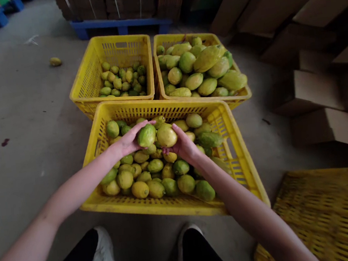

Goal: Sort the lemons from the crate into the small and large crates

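Note:
Over the near yellow crate [177,209], my left hand [130,141] is wrapped round a green fruit [146,135]. Close beside it, my right hand [182,143] holds a yellow-green fruit [166,135], its fingers partly hidden behind the fruit. Several green and yellow fruits [140,189] lie below both hands in the same crate. Behind on the left, a second yellow crate [82,79] has small fruits [117,83] in it. The crate at the back right [242,92] is heaped with larger, longer fruits [209,57].
Cardboard boxes [317,87] are piled along the right. A yellow slatted crate surface [332,208] is at the lower right. One loose fruit [55,61] lies on the floor at left. Behind the crates is a blue pallet [121,26]. My shoes [105,259] are just below the near crate.

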`<state>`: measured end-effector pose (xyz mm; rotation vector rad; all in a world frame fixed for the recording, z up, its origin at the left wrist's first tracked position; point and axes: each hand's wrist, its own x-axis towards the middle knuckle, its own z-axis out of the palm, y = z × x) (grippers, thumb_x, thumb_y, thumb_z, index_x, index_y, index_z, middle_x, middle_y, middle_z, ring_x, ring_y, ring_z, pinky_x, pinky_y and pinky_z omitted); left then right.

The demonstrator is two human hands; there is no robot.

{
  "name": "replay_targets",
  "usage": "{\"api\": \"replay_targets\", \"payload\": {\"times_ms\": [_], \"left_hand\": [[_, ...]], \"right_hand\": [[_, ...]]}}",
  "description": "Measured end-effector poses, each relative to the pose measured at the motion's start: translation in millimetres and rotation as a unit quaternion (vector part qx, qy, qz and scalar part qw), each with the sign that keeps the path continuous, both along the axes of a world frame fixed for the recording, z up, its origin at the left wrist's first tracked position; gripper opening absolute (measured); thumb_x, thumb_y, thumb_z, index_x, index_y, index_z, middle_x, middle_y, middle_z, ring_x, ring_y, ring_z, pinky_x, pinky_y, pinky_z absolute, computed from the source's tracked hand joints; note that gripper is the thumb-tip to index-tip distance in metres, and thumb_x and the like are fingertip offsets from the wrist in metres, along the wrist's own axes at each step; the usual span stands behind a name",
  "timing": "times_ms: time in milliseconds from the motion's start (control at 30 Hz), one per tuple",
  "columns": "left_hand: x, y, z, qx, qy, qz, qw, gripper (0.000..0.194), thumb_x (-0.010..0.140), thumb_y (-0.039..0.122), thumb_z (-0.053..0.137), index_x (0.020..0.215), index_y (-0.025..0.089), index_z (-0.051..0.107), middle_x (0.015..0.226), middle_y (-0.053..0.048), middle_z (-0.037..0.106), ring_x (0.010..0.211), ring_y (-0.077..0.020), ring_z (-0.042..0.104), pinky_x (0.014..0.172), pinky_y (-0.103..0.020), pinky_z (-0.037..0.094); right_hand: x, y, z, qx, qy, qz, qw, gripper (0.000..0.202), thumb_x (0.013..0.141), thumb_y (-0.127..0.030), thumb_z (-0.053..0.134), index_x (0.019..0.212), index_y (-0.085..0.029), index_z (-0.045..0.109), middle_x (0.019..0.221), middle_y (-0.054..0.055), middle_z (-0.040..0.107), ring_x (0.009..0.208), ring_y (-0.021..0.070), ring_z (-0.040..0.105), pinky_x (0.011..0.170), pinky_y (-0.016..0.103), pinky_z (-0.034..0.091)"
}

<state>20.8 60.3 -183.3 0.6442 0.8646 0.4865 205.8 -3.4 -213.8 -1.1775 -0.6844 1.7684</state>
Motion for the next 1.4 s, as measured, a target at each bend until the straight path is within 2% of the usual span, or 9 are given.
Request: {"api": "replay_targets", "payload": {"times_ms": [200,400,500,600,733,833,967,1100,1400], "left_hand": [[3,1,-6.2,-0.102,0.021,0.03,0.994,0.035,0.098,0.042,0.047,0.108,0.014,0.066,0.069,-0.005,0.066,0.055,-0.017,0.062,0.038,-0.022,0.039],[3,3,-3.3,-0.15,0.004,0.043,0.988,0.029,0.099,0.036,0.042,0.105,0.015,0.061,0.065,-0.005,0.064,0.055,-0.0192,0.065,0.038,-0.022,0.046],[4,2,-6.2,-0.133,0.007,0.048,0.99,0.023,0.098,0.033,0.046,0.105,0.016,0.06,0.068,-0.005,0.065,0.056,-0.0188,0.065,0.04,-0.023,0.049],[5,2,-10.6,-0.081,0.005,0.075,0.994,0.018,0.094,0.028,0.051,0.106,0.017,0.06,0.075,-0.005,0.068,0.063,-0.0193,0.067,0.041,-0.024,0.05],[3,1,-8.9,-0.045,-0.03,0.084,0.995,0.029,0.087,0.022,0.051,0.113,0.016,0.061,0.09,-0.009,0.073,0.08,-0.0242,0.071,0.058,-0.033,0.059],[-1,0,-2.4,-0.035,-0.066,0.065,0.995,0.039,0.084,0.023,0.05,0.121,0.017,0.061,0.098,-0.009,0.073,0.088,-0.0263,0.072,0.068,-0.04,0.061],[-1,-3,-0.6,-0.049,-0.063,0.065,0.995,0.035,0.088,0.034,0.055,0.118,0.018,0.062,0.095,-0.008,0.073,0.08,-0.024,0.071,0.059,-0.035,0.058],[1,-4,-8.5,-0.062,-0.019,0.089,0.994,0.03,0.087,0.042,0.064,0.103,0.017,0.065,0.084,-0.008,0.071,0.073,-0.0208,0.068,0.054,-0.029,0.056],[7,-4,-15.6,-0.059,-0.016,0.122,0.991,0.017,0.089,0.037,0.064,0.088,0.021,0.065,0.077,-0.003,0.071,0.079,-0.0207,0.069,0.069,-0.034,0.062]], "right_hand": [[0,1,6.3,-0.075,0.02,0.024,0.997,0.062,0.094,-0.07,0.032,0.084,-0.019,0.066,0.056,0.005,0.066,0.045,0.0179,0.059,0.04,0.028,0.047],[6,6,-1.9,-0.111,0.033,0.079,0.99,0.072,0.094,-0.074,0.02,0.079,-0.019,0.065,0.06,0.008,0.069,0.048,0.0171,0.06,0.042,0.028,0.051],[8,5,-7.8,-0.081,0.052,0.067,0.993,0.06,0.093,-0.07,0.034,0.087,-0.019,0.065,0.068,0.008,0.072,0.054,0.0182,0.065,0.05,0.03,0.055],[7,2,-7.9,-0.02,0.059,0.002,0.998,0.033,0.086,-0.052,0.056,0.1,-0.022,0.062,0.086,0.005,0.075,0.072,0.0218,0.071,0.067,0.038,0.061],[5,0,0.7,0.058,0.05,-0.046,0.996,0.034,0.075,-0.037,0.061,0.107,-0.027,0.057,0.109,0.004,0.074,0.101,0.0276,0.07,0.085,0.049,0.061],[4,-1,6.3,0.06,0.053,-0.056,0.995,0.033,0.077,-0.046,0.058,0.104,-0.026,0.058,0.105,0.006,0.074,0.107,0.0303,0.069,0.086,0.052,0.061],[0,-3,5.1,0.05,0.029,-0.048,0.997,0.04,0.081,-0.063,0.057,0.098,-0.027,0.06,0.093,0.007,0.075,0.104,0.0324,0.07,0.082,0.054,0.061],[-5,-5,-0.4,0.055,0.005,-0.034,0.998,0.043,0.078,-0.067,0.062,0.09,-0.026,0.062,0.088,0.009,0.075,0.102,0.0343,0.07,0.081,0.053,0.06],[0,1,-4.8,0.011,0.032,-0.05,0.998,0.042,0.082,-0.066,0.057,0.096,-0.026,0.061,0.088,0.006,0.074,0.095,0.0317,0.072,0.077,0.051,0.062]]}}
